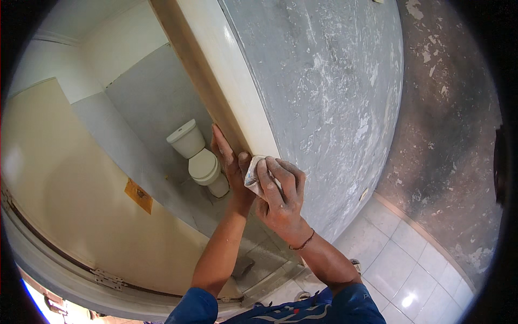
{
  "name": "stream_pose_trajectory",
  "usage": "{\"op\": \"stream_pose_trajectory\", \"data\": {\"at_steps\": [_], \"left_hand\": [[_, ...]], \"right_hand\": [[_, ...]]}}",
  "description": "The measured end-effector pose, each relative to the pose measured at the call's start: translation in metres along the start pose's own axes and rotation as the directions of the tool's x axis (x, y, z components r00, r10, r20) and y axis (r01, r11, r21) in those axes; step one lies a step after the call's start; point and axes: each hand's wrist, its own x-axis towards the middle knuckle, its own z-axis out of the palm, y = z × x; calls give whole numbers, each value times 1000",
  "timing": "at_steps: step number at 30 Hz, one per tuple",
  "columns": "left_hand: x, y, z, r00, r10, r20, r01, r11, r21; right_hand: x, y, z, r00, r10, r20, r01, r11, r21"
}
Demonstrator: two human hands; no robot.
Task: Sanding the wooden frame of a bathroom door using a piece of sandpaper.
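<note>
The right hand (283, 189) grasps a folded whitish pad (252, 177) against the door frame's (232, 65) pale face; the left hand (232, 164), fingers extended, lies along its left edge, thumb perhaps touching the pad. Both hide the frame below. Beyond the left edge are a toilet (204, 162) and cream door (81, 162); grey wall (324, 81) adjoins the right.

Pad (251, 179): partly hidden by right hand (281, 194)
Frame (229, 67): cut off above
Shirt (194, 309): cut off below
Dark shape (499, 167): cut off at right, kind unclear
</note>
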Motion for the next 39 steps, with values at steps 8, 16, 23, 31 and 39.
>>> {"op": "stream_pose_trajectory", "data": {"at_steps": [8, 16, 23, 31, 39], "left_hand": [[3, -8, 1, 988, 153, -29, -153, 988, 20], [-59, 47, -54, 986, 46, 163, -88, 961, 261], [-111, 76, -48, 942, -188, 279, 153, 978, 144], [-114, 90, -48, 895, -222, 387, 201, 975, 95], [-115, 92, -50, 803, -412, 431, 367, 911, 188]], "right_hand": [[13, -6, -27, 995, 71, 63, -79, 988, 134], [-17, -9, -60, 795, 571, 204, -607, 745, 278], [-40, -6, -72, 515, 596, 615, -841, 212, 498], [-45, 1, -82, 547, 475, 689, -822, 148, 550], [-29, 3, -100, 548, 408, 730, -824, 114, 555]]}}
